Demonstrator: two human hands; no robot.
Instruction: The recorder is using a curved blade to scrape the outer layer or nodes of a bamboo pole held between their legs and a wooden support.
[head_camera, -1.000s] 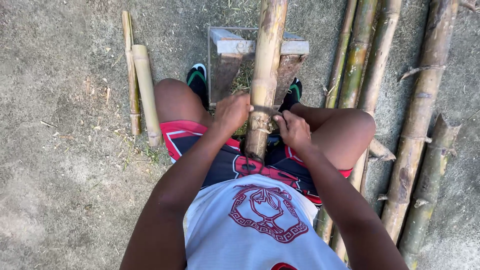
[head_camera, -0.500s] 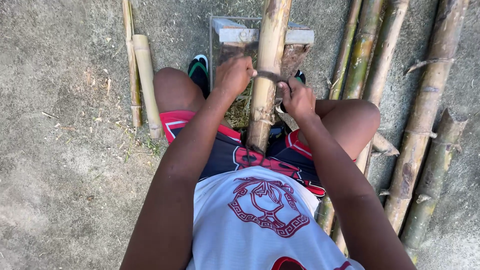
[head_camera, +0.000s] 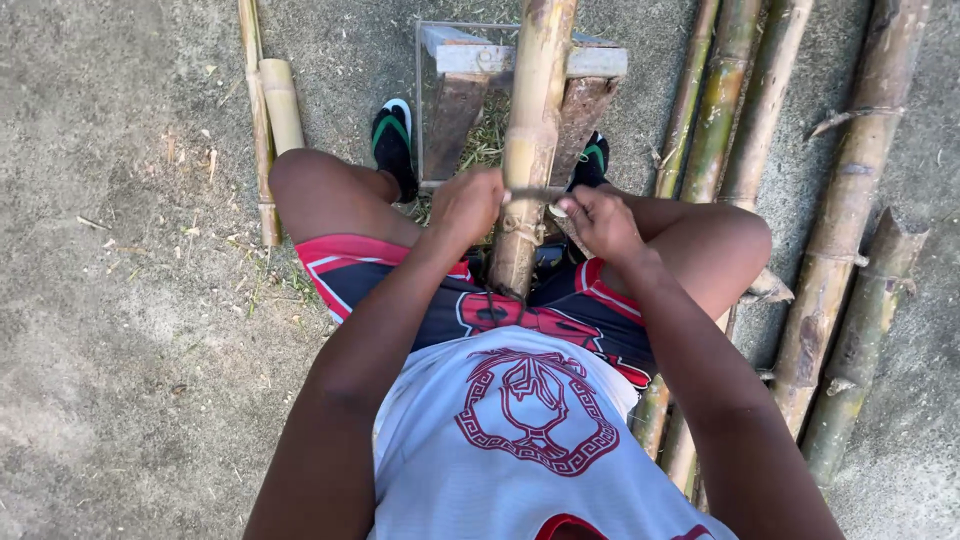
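A thick yellow-brown bamboo pole (head_camera: 535, 90) runs away from me between my knees and rests on a low stand (head_camera: 600, 62) with a grey crossbar. A thin dark blade (head_camera: 530, 194) lies crosswise on the pole just above a node. My left hand (head_camera: 465, 205) grips the blade's left end. My right hand (head_camera: 600, 222) grips its right end. Both fists are closed, one on each side of the pole.
Several long bamboo poles (head_camera: 840, 230) lie on the concrete at my right. Two shorter bamboo pieces (head_camera: 278, 100) lie at my left. My feet in black sandals (head_camera: 392, 140) flank the stand, with dry shavings (head_camera: 485, 145) between them.
Both hands slid the blade away from me along the pole, then drew it back toward my body, close to where it started.
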